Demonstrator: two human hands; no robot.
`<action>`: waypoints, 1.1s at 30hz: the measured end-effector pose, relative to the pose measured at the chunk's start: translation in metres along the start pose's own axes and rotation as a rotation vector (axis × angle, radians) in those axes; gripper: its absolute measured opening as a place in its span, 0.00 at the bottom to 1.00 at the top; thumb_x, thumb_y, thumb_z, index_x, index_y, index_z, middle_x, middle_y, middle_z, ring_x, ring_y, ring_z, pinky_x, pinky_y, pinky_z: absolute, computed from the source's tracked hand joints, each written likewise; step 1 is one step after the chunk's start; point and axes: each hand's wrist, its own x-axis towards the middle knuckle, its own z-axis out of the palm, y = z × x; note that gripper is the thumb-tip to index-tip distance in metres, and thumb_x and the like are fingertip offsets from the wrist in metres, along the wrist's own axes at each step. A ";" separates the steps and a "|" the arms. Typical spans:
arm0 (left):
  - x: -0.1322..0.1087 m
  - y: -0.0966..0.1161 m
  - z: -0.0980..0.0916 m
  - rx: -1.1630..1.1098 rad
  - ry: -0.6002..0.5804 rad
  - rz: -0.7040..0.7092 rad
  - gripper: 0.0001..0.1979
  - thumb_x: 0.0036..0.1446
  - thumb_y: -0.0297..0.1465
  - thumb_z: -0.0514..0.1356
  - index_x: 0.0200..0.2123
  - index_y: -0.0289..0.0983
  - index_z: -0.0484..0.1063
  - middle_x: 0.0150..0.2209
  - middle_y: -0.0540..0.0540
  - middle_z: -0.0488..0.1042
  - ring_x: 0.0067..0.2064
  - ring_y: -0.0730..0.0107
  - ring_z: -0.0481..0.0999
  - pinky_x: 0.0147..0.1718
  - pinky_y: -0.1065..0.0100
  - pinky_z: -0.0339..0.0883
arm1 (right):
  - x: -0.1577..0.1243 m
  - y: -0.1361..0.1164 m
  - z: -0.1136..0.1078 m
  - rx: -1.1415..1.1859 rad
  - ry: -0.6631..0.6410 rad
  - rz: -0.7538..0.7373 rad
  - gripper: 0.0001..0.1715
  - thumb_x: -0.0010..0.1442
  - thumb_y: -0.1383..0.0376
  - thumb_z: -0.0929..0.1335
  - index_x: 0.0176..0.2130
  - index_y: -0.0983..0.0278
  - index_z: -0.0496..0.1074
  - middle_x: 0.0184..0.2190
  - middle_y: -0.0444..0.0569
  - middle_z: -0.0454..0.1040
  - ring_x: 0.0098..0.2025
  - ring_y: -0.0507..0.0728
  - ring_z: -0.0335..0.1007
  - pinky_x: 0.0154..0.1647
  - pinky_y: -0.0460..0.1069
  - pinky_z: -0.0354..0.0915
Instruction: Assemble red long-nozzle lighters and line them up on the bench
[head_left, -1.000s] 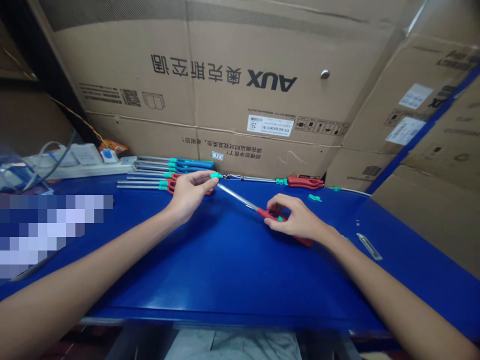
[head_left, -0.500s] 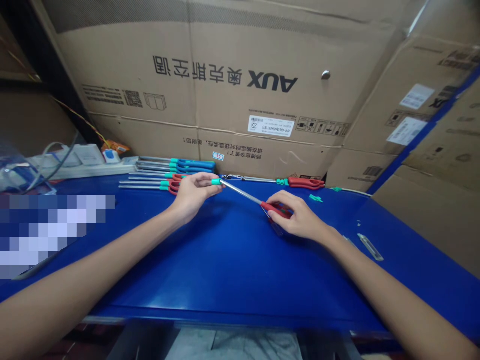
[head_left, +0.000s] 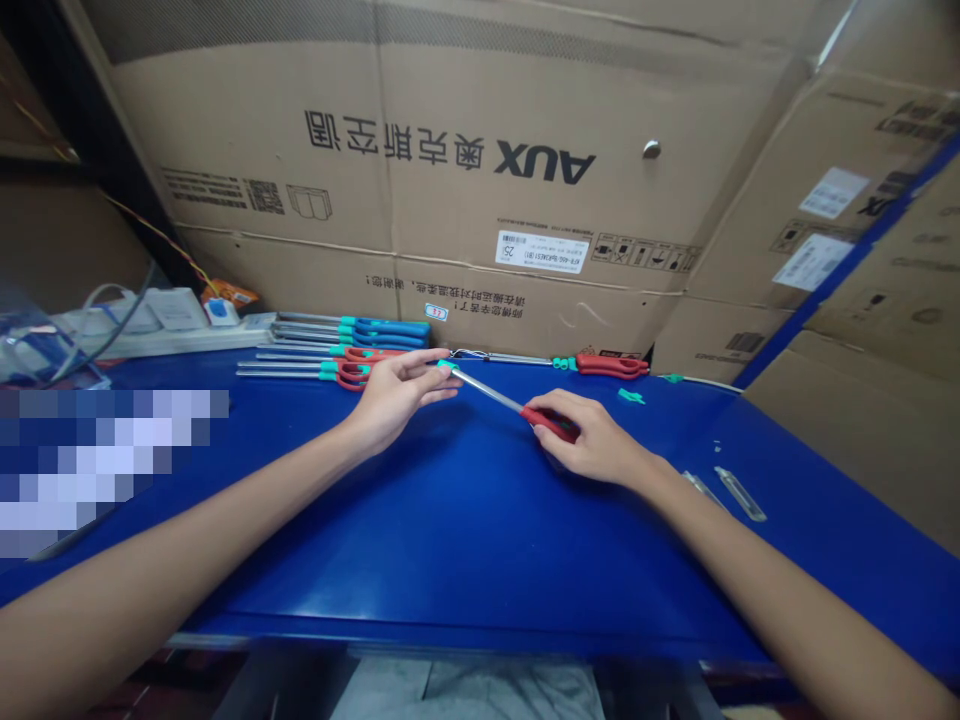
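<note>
Cardboard [head_left: 435, 230] printed with upside-down lettering walls off the back of a glossy blue worktop [head_left: 450, 560], and the red-handled lighter [head_left: 510, 401] (a gas one, to judge by its long neck) is held over it at the centre of the frame, its bright tube slanting toward the upper left. The right grip [head_left: 596, 435] is closed around the red handle, thumb and fingers hiding much of it, while the left grip [head_left: 397, 395] pinches a small green piece [head_left: 448, 367] at the tube's far end; whether that piece sits on the tube or merely against it I cannot tell. The lighter should be light in weight, with a stiff tube that looks smooth enough to slip under a loose pinch, so the handle seems the surest place to take hold, leaving the thin neck for light steadying. The green piece looks like moulded plastic, firm but small, probably best held by its sides between thumb and forefinger. More long-necked pieces in blue [head_left: 394, 333] and red [head_left: 349, 376] lie at the left of the frame's middle, and clear plastic slivers [head_left: 741, 494], thin and perhaps brittle, rest at the right
</note>
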 end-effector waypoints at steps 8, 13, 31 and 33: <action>0.000 -0.002 0.000 -0.043 0.013 -0.042 0.14 0.42 0.30 0.72 0.33 0.33 0.76 0.32 0.45 0.79 0.36 0.67 0.79 0.39 0.65 0.72 | -0.001 -0.004 0.003 -0.048 -0.075 0.104 0.12 0.63 0.64 0.62 0.45 0.64 0.70 0.36 0.50 0.76 0.33 0.55 0.70 0.36 0.49 0.64; -0.001 -0.002 0.001 -0.029 0.004 -0.029 0.16 0.38 0.33 0.74 0.31 0.32 0.76 0.32 0.45 0.79 0.37 0.66 0.79 0.39 0.65 0.71 | 0.000 -0.003 0.007 -0.124 -0.107 0.063 0.15 0.65 0.57 0.63 0.44 0.65 0.70 0.39 0.53 0.75 0.38 0.57 0.70 0.39 0.49 0.63; -0.012 -0.011 0.009 -0.188 -0.246 -0.137 0.12 0.42 0.27 0.72 0.32 0.32 0.77 0.36 0.43 0.80 0.42 0.66 0.78 0.48 0.61 0.70 | 0.004 -0.030 -0.002 0.343 -0.295 0.347 0.20 0.67 0.55 0.59 0.31 0.65 0.68 0.24 0.45 0.71 0.23 0.50 0.66 0.25 0.45 0.60; -0.017 -0.013 0.014 -0.180 -0.300 -0.167 0.12 0.43 0.28 0.72 0.32 0.31 0.77 0.35 0.44 0.80 0.40 0.66 0.79 0.47 0.62 0.70 | 0.005 -0.035 -0.002 0.444 -0.314 0.383 0.21 0.67 0.53 0.59 0.31 0.65 0.68 0.24 0.45 0.71 0.21 0.49 0.64 0.23 0.44 0.60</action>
